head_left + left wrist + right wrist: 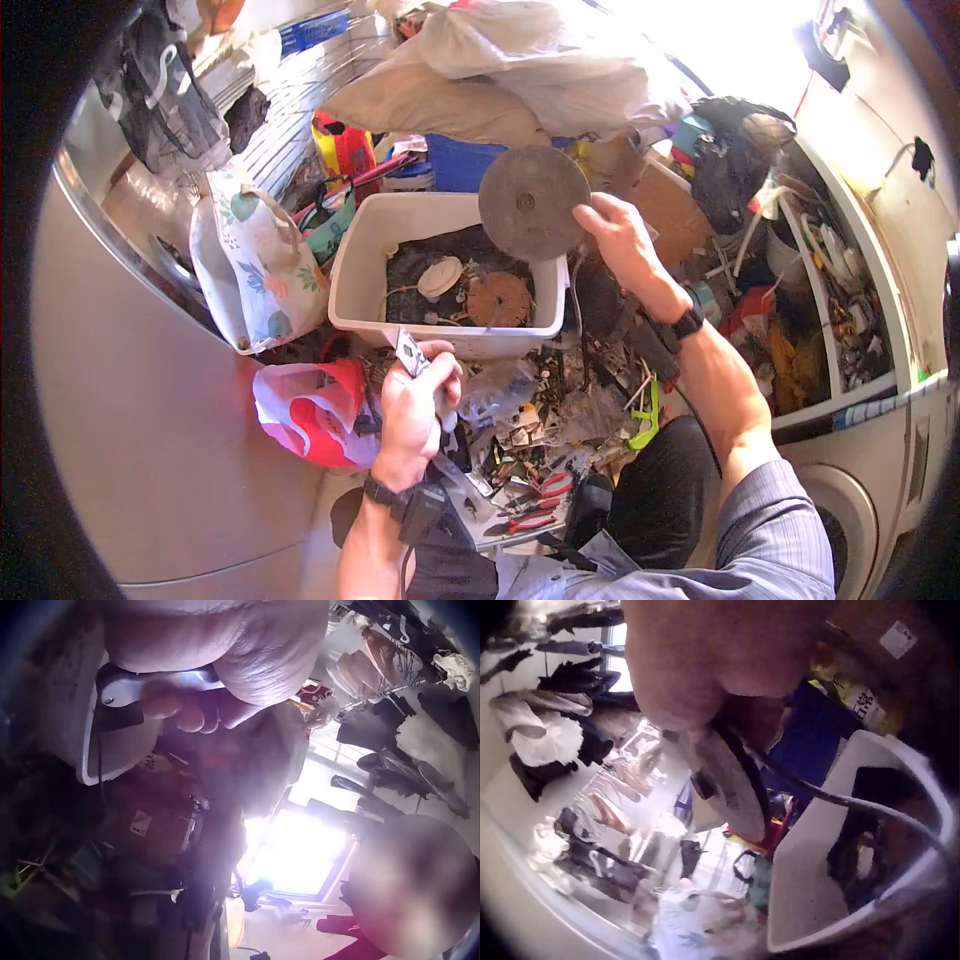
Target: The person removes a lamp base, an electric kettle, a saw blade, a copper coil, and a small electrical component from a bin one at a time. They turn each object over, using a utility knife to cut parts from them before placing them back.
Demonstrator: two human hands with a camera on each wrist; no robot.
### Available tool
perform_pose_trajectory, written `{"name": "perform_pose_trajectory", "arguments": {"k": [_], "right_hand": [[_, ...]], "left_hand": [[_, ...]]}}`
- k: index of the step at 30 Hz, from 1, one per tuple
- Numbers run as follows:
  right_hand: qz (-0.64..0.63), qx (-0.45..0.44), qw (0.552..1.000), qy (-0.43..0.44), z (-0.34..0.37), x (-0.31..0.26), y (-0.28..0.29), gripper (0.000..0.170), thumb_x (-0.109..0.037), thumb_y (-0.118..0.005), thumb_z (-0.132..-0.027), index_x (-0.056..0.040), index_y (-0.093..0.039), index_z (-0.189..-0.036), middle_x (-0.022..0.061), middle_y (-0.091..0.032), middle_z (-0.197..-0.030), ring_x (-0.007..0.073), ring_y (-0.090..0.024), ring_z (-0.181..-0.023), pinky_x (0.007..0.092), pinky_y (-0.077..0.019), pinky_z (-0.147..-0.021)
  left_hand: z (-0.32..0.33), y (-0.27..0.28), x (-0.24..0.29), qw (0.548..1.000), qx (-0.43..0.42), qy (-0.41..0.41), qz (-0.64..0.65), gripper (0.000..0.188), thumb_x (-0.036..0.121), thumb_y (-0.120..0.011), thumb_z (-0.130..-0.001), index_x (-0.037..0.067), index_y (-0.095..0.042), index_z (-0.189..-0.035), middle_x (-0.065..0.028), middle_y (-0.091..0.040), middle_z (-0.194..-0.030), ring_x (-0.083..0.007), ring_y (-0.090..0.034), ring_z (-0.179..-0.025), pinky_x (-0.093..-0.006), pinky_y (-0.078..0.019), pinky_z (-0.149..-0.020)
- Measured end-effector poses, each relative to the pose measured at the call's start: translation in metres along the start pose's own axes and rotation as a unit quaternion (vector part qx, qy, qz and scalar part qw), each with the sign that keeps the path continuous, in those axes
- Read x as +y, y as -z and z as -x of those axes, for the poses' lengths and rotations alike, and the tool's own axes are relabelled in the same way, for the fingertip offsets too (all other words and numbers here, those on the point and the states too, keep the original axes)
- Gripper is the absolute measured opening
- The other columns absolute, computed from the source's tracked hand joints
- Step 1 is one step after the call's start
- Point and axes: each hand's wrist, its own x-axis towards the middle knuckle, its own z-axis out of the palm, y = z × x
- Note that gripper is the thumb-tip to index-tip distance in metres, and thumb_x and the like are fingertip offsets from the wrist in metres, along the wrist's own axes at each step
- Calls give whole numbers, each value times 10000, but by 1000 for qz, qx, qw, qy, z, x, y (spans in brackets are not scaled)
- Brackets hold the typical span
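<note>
My right hand (625, 245) pinches the edge of a round grey disc (533, 203), held up over the back right corner of a white plastic tub (350, 270). In the right wrist view the disc (731, 780) is seen nearly edge-on below the fingers. My left hand (412, 405) grips a light metal tool (410, 352) in front of the tub; its rounded silvery end (120, 690) shows in the left wrist view. Inside the tub lie a white round piece (440, 278) and a brown disc (498, 300) on dark material.
Red-handled pliers (535, 522) and many small parts lie below the tub. A patterned bag (262, 265) stands at the left, above a red and white bag (315, 415). Crowded shelves (850, 300) are at the right. A cable (840, 799) crosses near my right hand.
</note>
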Motion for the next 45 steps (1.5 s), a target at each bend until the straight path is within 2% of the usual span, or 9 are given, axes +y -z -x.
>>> {"name": "perform_pose_trajectory", "arguments": {"k": [6, 9, 24, 27, 30, 33, 34, 39, 45], "right_hand": [[-360, -53, 911, -193, 111, 10, 0, 178, -184, -643, -1034, -31, -696, -1108, -1, -709, -966, 86, -640, -812, 303, -570, -702], [-455, -73, 859, -225, 145, 27, -17, 206, -190, -629, -1043, -21, -693, -1142, 16, -727, -1012, 106, -655, -823, 299, -561, -709], [-413, -159, 830, -339, 184, 67, -36, 261, -220, -624, -1047, -48, -687, -1233, 18, -722, -1110, 106, -659, -956, 317, -540, -860], [-433, -147, 826, -331, 188, 65, -34, 290, -225, -643, -1030, -51, -675, -1259, 29, -720, -1132, 120, -658, -993, 322, -528, -907], [-378, -292, 843, -246, 194, 48, -33, 392, -250, -702, -972, -19, -642, -1283, 51, -714, -1158, 136, -653, -1071, 313, -500, -980], [-165, -348, 917, -104, 216, 51, -53, 311, -203, -662, -966, 25, -669, -1178, 68, -736, -1049, 129, -662, -987, 316, -526, -914], [-173, -374, 894, -174, 214, 49, -54, 239, -186, -653, -958, 1, -691, -1102, 70, -741, -945, 144, -672, -893, 334, -545, -837], [57, -205, 976, 53, 194, 86, -38, 138, -120, -657, -920, -25, -695, -1014, 209, -708, -930, 339, -709, -868, 419, -554, -764], [-14, -119, 993, 9, 162, 81, 0, 159, -84, -641, -964, -26, -708, -1096, 152, -733, -878, 194, -718, -815, 341, -561, -762]], "left_hand": [[-7, -12, -13, 999, -12, -17, -38, 256, 238, -695, -1001, 36, -624, -1142, -69, -695, -941, -112, -614, -616, -270, -449, -532], [6, -21, -17, 998, 21, -4, -64, 254, 218, -715, -983, 22, -664, -1135, -50, -695, -829, -133, -615, -593, -266, -452, -537], [8, -8, -41, 985, 23, 16, -171, 211, 80, -748, -904, 5, -700, -1095, -2, -694, -829, -83, -588, -627, -249, -459, -579], [4, -14, -43, 984, 52, -3, -168, 166, 55, -736, -900, 15, -696, -1056, -12, -691, -824, -105, -593, -624, -265, -462, -576], [-6, -13, -30, 986, 89, -69, -126, 101, 81, -728, -937, 35, -655, -989, -25, -650, -777, -144, -596, -610, -292, -481, -569], [0, -9, 6, 975, 171, -128, -59, 126, 118, -740, -953, 61, -627, -958, -24, -593, -734, -165, -592, -622, -319, -497, -569], [-2, -1, 21, 974, 171, -141, -55, 139, 125, -747, -951, 72, -618, -950, -25, -583, -735, -165, -589, -639, -318, -482, -567], [2, 25, 43, 961, 194, -193, -33, 144, 185, -732, -976, 125, -601, -979, -10, -583, -741, -150, -548, -643, -311, -441, -561], [14, 18, 48, 956, 227, -172, -76, 153, 192, -736, -974, 138, -594, -990, -6, -571, -736, -144, -546, -650, -309, -436, -558]]}}
